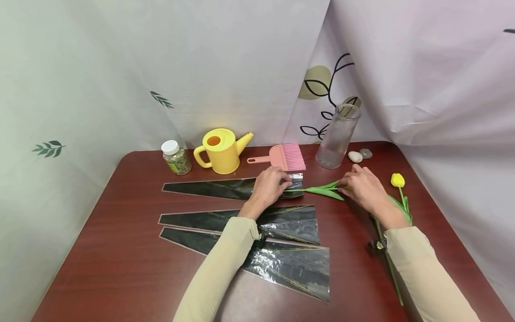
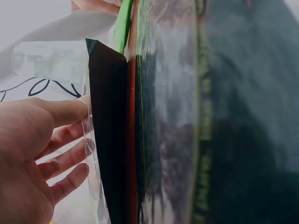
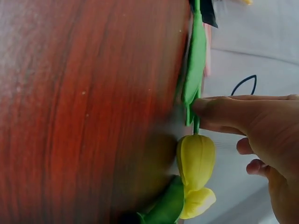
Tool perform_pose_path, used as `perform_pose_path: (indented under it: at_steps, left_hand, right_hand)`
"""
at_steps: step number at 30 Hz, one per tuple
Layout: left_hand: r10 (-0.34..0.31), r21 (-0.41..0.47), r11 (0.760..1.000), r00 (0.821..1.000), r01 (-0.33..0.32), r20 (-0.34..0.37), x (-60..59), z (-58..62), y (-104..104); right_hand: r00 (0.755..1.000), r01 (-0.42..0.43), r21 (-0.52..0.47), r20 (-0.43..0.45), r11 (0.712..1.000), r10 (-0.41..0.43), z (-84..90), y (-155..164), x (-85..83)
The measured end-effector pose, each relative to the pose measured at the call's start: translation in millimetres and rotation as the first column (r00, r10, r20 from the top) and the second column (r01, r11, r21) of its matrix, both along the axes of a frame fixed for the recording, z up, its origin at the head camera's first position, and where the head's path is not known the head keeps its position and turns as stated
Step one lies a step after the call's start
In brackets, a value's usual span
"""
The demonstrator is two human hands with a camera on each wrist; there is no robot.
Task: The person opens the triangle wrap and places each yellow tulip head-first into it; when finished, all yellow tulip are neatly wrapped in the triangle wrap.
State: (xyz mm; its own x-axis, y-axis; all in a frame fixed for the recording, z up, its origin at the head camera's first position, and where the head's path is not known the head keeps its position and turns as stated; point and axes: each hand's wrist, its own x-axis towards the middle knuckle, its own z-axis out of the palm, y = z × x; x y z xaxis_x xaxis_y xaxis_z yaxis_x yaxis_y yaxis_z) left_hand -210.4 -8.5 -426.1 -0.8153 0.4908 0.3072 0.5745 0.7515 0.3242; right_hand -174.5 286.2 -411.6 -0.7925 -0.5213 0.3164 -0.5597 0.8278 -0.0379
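Note:
My left hand (image 1: 268, 184) pinches the clear edge at the wide end of the back black flower sleeve (image 1: 213, 187). In the left wrist view, the thumb and fingertips meet this clear edge (image 2: 93, 154), and the sleeve's mouth stands partly open. Between finger and thumb, my right hand (image 1: 364, 188) pinches the stem of an artificial tulip just below its yellow bloom (image 3: 196, 158). Its green leaves (image 1: 325, 191) point towards the sleeve, and the stem reaches left into the mouth. A second yellow tulip (image 1: 397, 180) lies to the right, partly hidden under the right forearm.
Two more black sleeves (image 1: 291, 219) (image 1: 299, 266) lie flat nearer the front. Along the back stand a jar with a white lid (image 1: 176, 157), a yellow watering can (image 1: 223, 154) and a clear vase (image 1: 337, 138). A pink brush and dustpan (image 1: 279, 156) and two pebbles (image 1: 355, 156) lie there too.

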Motion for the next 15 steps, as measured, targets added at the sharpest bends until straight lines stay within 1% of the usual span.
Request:
perform_pose_path:
  at_steps: [4,8,11,15]
  left_hand:
    - [0.001,0.009,1.0,1.0,-0.001,0.0,-0.3,0.3,2]
    - [-0.005,0.021,1.0,1.0,0.005,-0.001,0.8,0.8,5]
    - [-0.014,0.04,0.999,1.0,0.014,0.004,2.3,1.6,8]
    - [-0.023,0.064,0.998,1.0,0.022,0.018,2.1,2.6,12]
  right_hand:
    - [0.999,-0.032,-0.004,-0.011,0.999,0.032,-0.7,2,-0.2]
    - [0.997,-0.066,-0.05,-0.046,0.997,0.063,-3.2,-2,-2.1]
    - [0.993,-0.094,-0.078,-0.079,0.993,0.088,-6.0,-11,-4.9]
    - [0.988,-0.13,-0.123,-0.097,0.984,0.119,-10.9,-33,-9.4]
